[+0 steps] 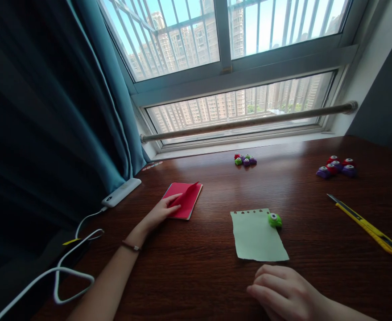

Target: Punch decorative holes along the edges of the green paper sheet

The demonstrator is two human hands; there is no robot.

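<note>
My left hand [167,207] reaches to a small pad of red paper [189,204], its thumb and fingers closed on the top red sheet, whose right edge stands lifted. My right hand [287,290] rests on the table with its fingers curled in; nothing shows in them, though the palm side is hidden. Just beyond its knuckles lies a pale green sheet [257,238] with torn edges and a row of holes along the far side. A green toy piece with one eye [274,220] sits on that sheet's upper right corner.
A yellow utility knife [366,225], blade out, lies at the right. Red and purple eyed pieces [336,167] cluster behind it; another small cluster [245,160] is near the window. At left are a white power strip [121,192], its cable [59,269] and a blue curtain [105,111].
</note>
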